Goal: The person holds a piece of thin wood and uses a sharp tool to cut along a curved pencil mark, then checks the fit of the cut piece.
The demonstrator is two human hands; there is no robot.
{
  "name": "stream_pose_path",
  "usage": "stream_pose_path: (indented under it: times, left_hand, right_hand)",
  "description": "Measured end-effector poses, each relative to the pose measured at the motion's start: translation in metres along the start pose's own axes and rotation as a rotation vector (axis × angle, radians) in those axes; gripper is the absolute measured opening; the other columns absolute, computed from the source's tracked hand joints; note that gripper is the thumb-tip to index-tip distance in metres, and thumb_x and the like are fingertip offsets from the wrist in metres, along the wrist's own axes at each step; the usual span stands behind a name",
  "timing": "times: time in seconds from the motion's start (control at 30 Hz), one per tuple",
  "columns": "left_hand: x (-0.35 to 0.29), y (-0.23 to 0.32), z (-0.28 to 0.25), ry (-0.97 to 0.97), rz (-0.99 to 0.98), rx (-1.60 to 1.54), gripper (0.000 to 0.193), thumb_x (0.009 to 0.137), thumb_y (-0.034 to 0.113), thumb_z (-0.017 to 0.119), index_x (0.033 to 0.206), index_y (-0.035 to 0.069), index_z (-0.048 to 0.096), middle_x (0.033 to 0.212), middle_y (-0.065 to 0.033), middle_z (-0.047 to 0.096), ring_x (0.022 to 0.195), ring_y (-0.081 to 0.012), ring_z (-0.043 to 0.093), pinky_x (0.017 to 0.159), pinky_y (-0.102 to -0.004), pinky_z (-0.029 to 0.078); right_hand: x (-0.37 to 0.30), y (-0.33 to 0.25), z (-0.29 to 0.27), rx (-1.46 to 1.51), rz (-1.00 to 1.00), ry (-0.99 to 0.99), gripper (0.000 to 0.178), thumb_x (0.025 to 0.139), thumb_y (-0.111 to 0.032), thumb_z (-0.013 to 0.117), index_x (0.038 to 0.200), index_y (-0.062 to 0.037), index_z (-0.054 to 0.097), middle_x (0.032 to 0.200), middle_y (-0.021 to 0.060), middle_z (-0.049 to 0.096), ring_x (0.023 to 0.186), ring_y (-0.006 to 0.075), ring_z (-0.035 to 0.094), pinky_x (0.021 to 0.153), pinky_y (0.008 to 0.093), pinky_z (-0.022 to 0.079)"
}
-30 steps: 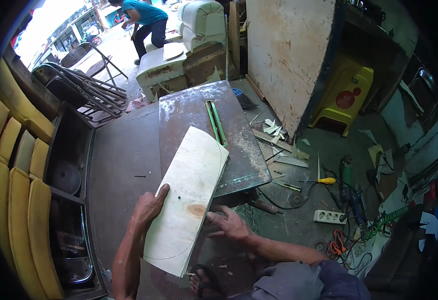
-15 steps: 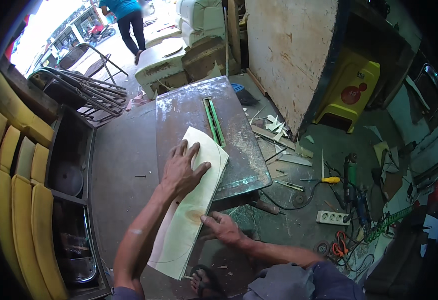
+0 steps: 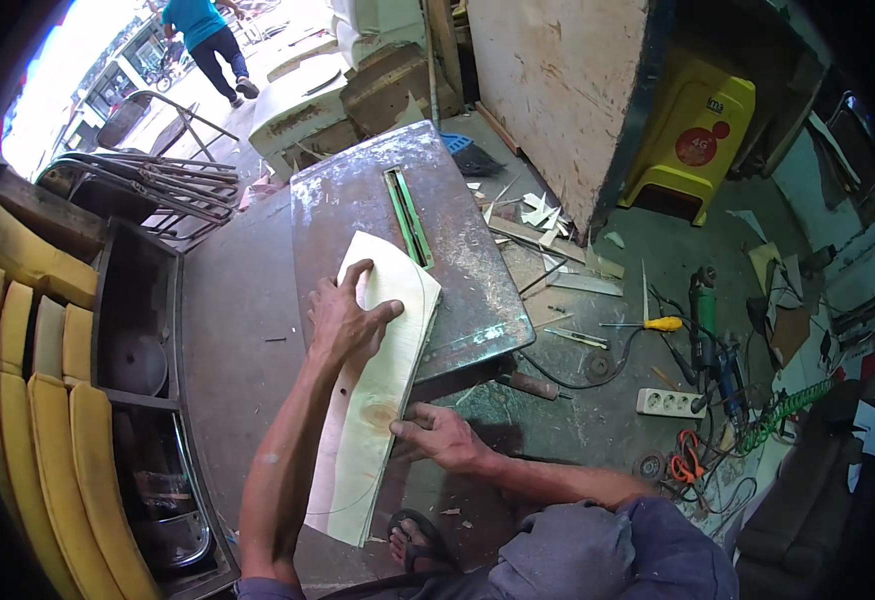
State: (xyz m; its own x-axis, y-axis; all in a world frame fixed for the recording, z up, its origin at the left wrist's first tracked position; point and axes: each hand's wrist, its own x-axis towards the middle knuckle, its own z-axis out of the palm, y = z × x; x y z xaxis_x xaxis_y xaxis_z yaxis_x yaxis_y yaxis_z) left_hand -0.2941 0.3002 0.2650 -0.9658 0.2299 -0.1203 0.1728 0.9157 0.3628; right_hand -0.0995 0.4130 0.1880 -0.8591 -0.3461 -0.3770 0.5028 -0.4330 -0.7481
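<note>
A long pale wooden board (image 3: 370, 440) with a brown knot and a drawn curved line slants across the near edge of a worn metal saw table (image 3: 348, 185). Its far tip lies beside the green-edged slot (image 3: 408, 217) in the tabletop. My left hand (image 3: 346, 315) grips the board's left edge toward the far end, fingers bent and thumb out over the top face. Lower down, my right hand (image 3: 443, 438) pinches the right edge, thumb on top and the other fingers partly hidden. The board's near end hangs above my sandalled foot (image 3: 416, 540).
Wood offcuts (image 3: 548, 215) lie right of the table. Beyond them are a yellow-handled screwdriver (image 3: 663, 324), a green angle grinder (image 3: 704, 310), a white power strip (image 3: 670, 403) and cables. Yellow cushions (image 3: 48, 430) and folded chairs (image 3: 148, 185) stand left. A person (image 3: 208, 45) walks at the back.
The fingers of my left hand have gone from spread flat on the board to bent at its edge. My right hand keeps its hold. The view shifts slightly; the person moves farther off.
</note>
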Motion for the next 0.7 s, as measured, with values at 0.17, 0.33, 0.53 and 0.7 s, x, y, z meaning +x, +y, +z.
stream_pose_path:
  times: [0.17,0.33,0.53,0.7]
  left_hand:
    - [-0.002,-0.004,0.004,0.035,0.029,-0.043,0.085,0.073,0.059,0.085,0.148,0.031,0.057,0.133,-0.0299,0.052,0.126,-0.0489,0.049,0.107,-0.0571,0.042]
    - [-0.001,-0.009,0.007,0.033,0.047,-0.101,0.083,0.073,0.056,0.085,0.148,0.031,0.058,0.139,-0.0293,0.048,0.131,-0.0482,0.044,0.111,-0.0579,0.039]
    - [0.008,-0.003,0.003,0.014,0.039,-0.134,0.08,0.074,0.051,0.086,0.147,0.031,0.059,0.144,-0.0274,0.045,0.136,-0.0484,0.039,0.115,-0.0589,0.034]
    - [0.014,-0.002,0.003,-0.007,0.059,-0.171,0.079,0.074,0.051,0.087,0.146,0.031,0.061,0.144,-0.0291,0.045,0.136,-0.0499,0.039,0.114,-0.0594,0.035]
  right_hand:
    - [0.004,0.008,-0.001,0.019,-0.006,-0.005,0.05,0.103,-0.032,0.067,0.134,0.0056,0.055,0.116,0.0139,0.069,0.096,0.0219,0.073,0.084,0.0361,0.064]
    - [0.001,0.002,0.005,0.014,-0.033,0.001,0.047,0.104,-0.032,0.066,0.132,0.005,0.057,0.118,0.0122,0.069,0.095,0.0203,0.072,0.083,0.0348,0.063]
    - [0.007,-0.008,0.007,-0.044,-0.045,0.025,0.044,0.105,-0.031,0.064,0.131,0.0042,0.06,0.12,0.0118,0.068,0.097,0.0186,0.071,0.083,0.0327,0.064]
    - [0.013,-0.006,0.004,-0.017,-0.06,0.036,0.044,0.105,-0.031,0.064,0.131,0.0048,0.06,0.119,0.0109,0.068,0.097,0.0187,0.071,0.082,0.032,0.064]
